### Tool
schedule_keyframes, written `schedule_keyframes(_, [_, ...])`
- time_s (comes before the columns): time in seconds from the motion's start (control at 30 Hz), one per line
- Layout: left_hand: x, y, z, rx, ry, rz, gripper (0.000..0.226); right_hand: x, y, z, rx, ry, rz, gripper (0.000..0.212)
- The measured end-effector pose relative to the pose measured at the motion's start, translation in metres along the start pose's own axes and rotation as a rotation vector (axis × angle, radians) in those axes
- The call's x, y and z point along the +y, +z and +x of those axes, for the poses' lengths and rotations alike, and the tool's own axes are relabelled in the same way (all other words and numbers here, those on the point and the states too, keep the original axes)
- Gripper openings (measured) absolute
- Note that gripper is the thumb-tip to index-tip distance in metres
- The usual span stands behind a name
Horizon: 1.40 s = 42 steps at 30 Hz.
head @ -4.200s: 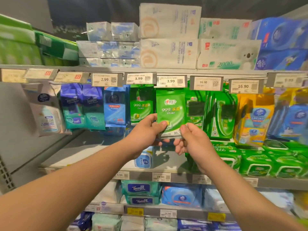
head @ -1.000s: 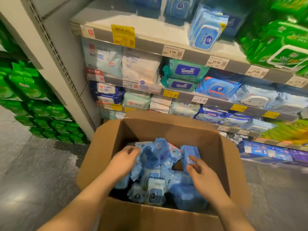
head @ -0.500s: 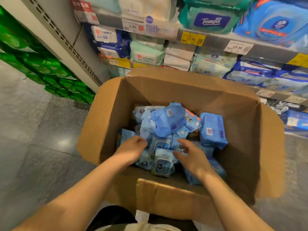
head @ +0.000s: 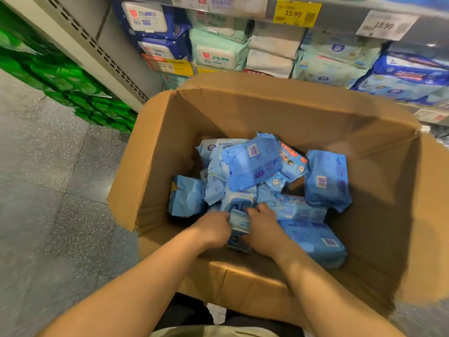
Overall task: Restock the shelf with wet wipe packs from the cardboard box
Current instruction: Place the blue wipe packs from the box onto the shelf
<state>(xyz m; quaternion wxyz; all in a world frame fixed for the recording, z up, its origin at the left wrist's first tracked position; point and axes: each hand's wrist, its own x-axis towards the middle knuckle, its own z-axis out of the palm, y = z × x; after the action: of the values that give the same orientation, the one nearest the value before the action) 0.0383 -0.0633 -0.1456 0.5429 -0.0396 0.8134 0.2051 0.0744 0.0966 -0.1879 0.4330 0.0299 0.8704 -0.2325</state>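
Now both hands, left hand [head: 215, 228] and right hand [head: 263, 228], pinch a soft, squishy, light wipe pack [head: 239, 229] by its sides at six o'clock in the cardboard box [head: 155, 166].

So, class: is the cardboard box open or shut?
Open: the cardboard box has its flaps folded outward, showing loose blue wet wipe packs inside.

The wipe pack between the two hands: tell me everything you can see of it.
The wipe pack is a small light-blue soft plastic pouch with a rounded flip lid on its face and dark print. It lies at the near side of the cardboard box, on other blue packs. The left hand and right hand grip its two sides, covering its edges.
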Motion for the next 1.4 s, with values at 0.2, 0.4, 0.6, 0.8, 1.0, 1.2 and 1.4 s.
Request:
schedule_keyframes(0.2, [0.010,0.001,-0.007,0.013,0.009,0.018,0.040,0.005,-0.010,-0.005,0.003,-0.030,0.003,0.056])
schedule_keyframes(0.4, [0.024,-0.005,-0.026,0.064,0.090,-0.099,0.034,0.012,-0.029,-0.034,0.132,0.090,0.376,0.040])
schedule_keyframes(0.6, [0.037,-0.029,-0.057,0.110,0.231,-0.321,0.056,0.000,-0.069,-0.077,0.304,0.088,0.808,0.033])
schedule_keyframes(0.8, [0.053,-0.062,-0.101,0.170,0.433,-0.382,0.057,-0.027,-0.122,-0.131,0.294,-0.072,1.057,0.028])
schedule_keyframes(1.0, [0.070,-0.103,-0.149,0.207,0.546,-0.379,0.066,-0.061,-0.166,-0.167,0.302,-0.169,1.040,0.041])
schedule_keyframes(1.2, [0.084,-0.127,-0.187,0.214,0.649,-0.540,0.071,-0.094,-0.201,-0.194,0.447,-0.229,1.033,0.055])
schedule_keyframes(1.4, [0.098,-0.140,-0.219,0.141,0.785,-0.725,0.088,-0.115,-0.225,-0.215,0.485,-0.342,1.075,0.036])
